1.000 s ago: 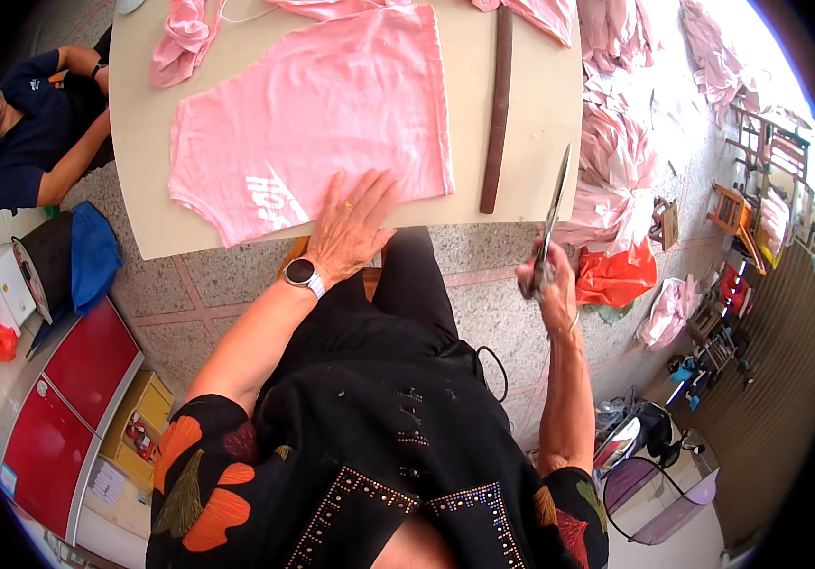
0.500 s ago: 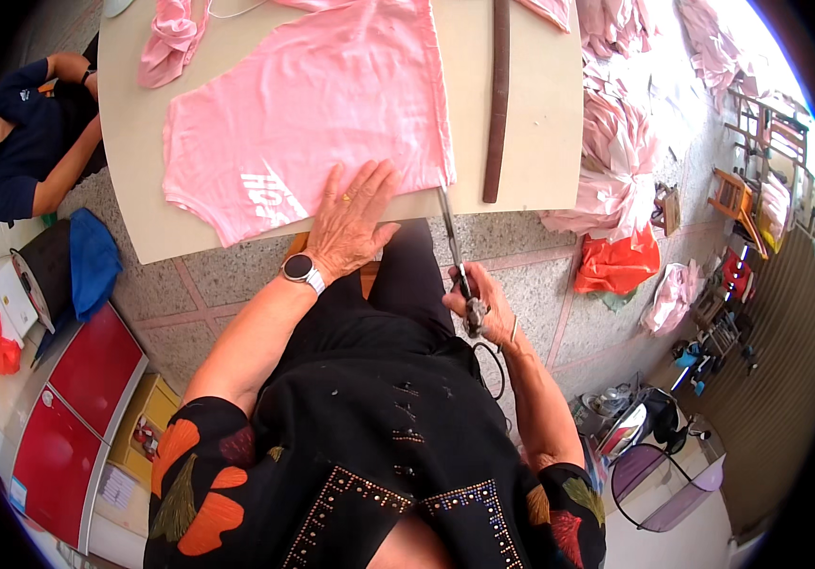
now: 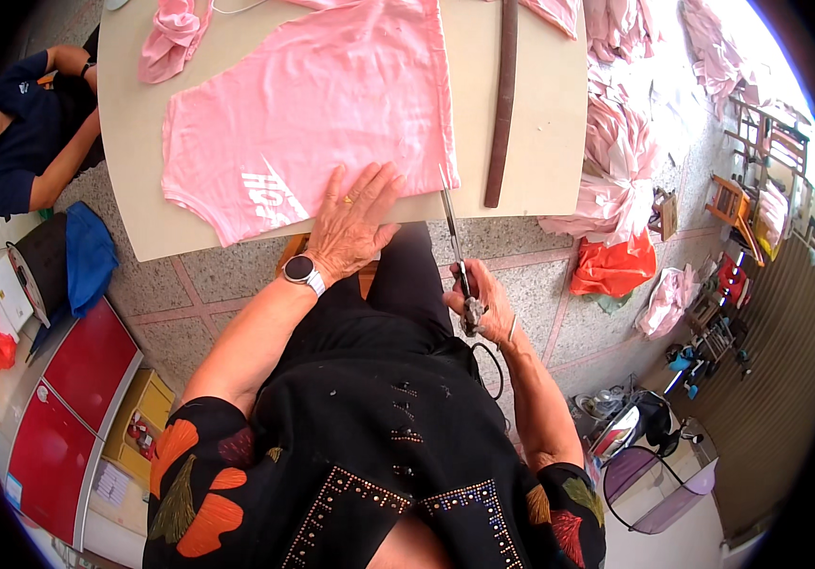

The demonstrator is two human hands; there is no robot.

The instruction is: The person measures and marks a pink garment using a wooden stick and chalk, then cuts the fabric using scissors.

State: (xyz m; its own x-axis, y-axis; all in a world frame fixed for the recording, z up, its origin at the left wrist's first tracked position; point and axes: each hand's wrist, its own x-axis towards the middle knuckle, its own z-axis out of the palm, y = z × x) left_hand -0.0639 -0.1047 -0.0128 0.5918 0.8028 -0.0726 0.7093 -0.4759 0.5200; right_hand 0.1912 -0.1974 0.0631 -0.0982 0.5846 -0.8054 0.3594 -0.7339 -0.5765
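A pink garment piece [image 3: 332, 104] with white print is spread on the near part of the table. My left hand [image 3: 355, 218], with a watch at the wrist, lies flat on its near edge, fingers stretched out. My right hand [image 3: 483, 303] is closed around the handles of a pair of long scissors [image 3: 452, 224], pointing away from me. A thin blade shows on top of the cloth, close to its near right corner. The other blade's tip is hard to make out. The handles are partly hidden by my fingers.
The pale table [image 3: 545, 123] carries a long dark brown strip [image 3: 502, 104] and a bunched pink cloth [image 3: 170, 38]. Pink cloth heaps [image 3: 616, 171] and a red bag [image 3: 613, 266] are at the right. Another person [image 3: 23, 142] sits at the left, near a red cabinet [image 3: 66, 427].
The scissors' thin blade shows a little farther over the cloth near its right corner. The left hand remains flat in place. The view has shifted slightly.
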